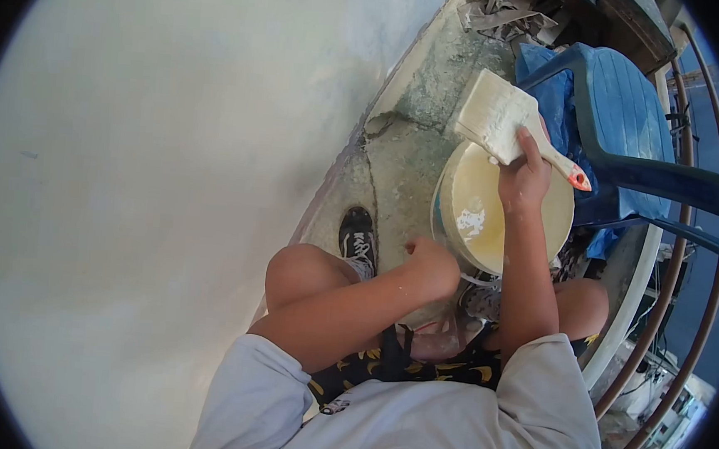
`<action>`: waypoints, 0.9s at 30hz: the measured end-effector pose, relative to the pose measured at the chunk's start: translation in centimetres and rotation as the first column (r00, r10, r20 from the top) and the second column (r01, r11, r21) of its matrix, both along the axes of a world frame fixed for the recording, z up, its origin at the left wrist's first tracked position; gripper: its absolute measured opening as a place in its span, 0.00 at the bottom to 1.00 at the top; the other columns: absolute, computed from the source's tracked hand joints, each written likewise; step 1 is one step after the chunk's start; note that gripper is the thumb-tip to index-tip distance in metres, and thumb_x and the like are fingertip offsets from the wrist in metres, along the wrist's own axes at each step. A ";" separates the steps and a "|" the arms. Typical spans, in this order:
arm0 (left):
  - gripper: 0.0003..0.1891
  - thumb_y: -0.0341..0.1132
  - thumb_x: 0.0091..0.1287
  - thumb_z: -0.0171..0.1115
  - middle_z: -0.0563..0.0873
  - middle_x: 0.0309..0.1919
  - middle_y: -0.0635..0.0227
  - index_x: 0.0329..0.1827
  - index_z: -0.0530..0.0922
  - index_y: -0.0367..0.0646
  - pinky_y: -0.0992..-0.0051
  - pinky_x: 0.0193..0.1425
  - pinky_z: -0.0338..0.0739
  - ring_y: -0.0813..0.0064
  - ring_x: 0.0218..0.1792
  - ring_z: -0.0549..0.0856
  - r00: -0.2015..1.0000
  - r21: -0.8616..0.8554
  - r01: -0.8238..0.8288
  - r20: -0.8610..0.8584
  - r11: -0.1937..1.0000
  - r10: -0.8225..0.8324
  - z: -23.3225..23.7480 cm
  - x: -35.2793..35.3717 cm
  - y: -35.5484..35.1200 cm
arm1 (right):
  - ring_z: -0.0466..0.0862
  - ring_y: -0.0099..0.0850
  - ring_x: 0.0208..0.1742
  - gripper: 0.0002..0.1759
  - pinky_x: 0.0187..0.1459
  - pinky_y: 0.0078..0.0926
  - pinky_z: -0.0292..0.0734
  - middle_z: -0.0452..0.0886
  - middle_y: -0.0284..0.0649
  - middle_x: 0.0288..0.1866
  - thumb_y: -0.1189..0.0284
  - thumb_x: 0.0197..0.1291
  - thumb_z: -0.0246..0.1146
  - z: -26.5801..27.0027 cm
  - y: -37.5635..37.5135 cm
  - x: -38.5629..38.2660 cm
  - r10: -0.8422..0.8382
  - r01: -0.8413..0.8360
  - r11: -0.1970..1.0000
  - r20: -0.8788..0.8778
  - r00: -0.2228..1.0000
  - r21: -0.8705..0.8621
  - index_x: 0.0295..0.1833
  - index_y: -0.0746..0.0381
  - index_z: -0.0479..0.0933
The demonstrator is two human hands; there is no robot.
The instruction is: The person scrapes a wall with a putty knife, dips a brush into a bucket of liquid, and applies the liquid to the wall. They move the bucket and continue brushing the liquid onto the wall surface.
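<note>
My right hand (pixel 526 179) is closed around a wide paintbrush (pixel 496 121), near where the handle joins the head. Pale cream paint coats the bristles, and the handle's end is orange-red with a hole in it. The brush is above the far rim of a round bucket (pixel 464 207), which has cream paint inside with a glossy patch. My left hand (pixel 433 263) is near the bucket's near left side, in front of my knee. It is bent at the wrist with its fingers curled and partly hidden; no object shows in it.
A pale wall (pixel 171 170) fills the left side. Beyond the bucket, a blue plastic chair (pixel 630 110) stands on a blue sheet. Brown metal railings (pixel 675 330) run along the right. Debris (pixel 511 18) lies at the far end of the cracked concrete floor (pixel 413 178).
</note>
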State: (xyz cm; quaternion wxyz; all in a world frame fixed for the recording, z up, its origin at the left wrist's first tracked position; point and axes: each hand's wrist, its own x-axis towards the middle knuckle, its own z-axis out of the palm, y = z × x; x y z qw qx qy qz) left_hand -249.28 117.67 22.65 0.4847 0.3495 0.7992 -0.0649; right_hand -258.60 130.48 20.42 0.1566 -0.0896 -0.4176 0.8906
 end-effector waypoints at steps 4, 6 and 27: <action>0.22 0.41 0.53 0.63 0.82 0.53 0.61 0.53 0.81 0.49 0.46 0.57 0.69 0.57 0.53 0.81 0.974 -0.107 0.172 0.165 0.979 -0.153 -1.6 2.4 2.1 | 0.82 0.34 0.46 0.29 0.28 0.33 0.84 0.76 0.42 0.53 0.80 0.54 0.62 -5.1 -6.4 -9.2 0.005 0.001 0.999 0.185 0.983 -0.033 0.64 0.62 0.66; 0.22 0.41 0.55 0.63 0.82 0.53 0.61 0.54 0.81 0.49 0.44 0.56 0.68 0.56 0.54 0.80 0.959 -0.118 0.235 0.188 0.965 -0.211 -2.1 2.8 1.8 | 0.82 0.34 0.46 0.29 0.29 0.33 0.84 0.77 0.42 0.53 0.81 0.53 0.62 -7.6 -9.3 -12.2 0.003 -0.002 1.000 0.226 0.974 -0.004 0.63 0.62 0.67; 0.33 0.49 0.51 0.67 0.74 0.63 0.71 0.64 0.72 0.60 0.36 0.56 0.64 0.59 0.62 0.72 0.953 -0.007 0.209 0.227 0.978 -0.202 0.9 -0.9 0.8 | 0.83 0.37 0.45 0.27 0.30 0.33 0.84 0.77 0.43 0.51 0.85 0.51 0.61 -18.8 -13.8 -21.1 -0.189 0.164 0.979 0.256 0.948 0.117 0.60 0.63 0.69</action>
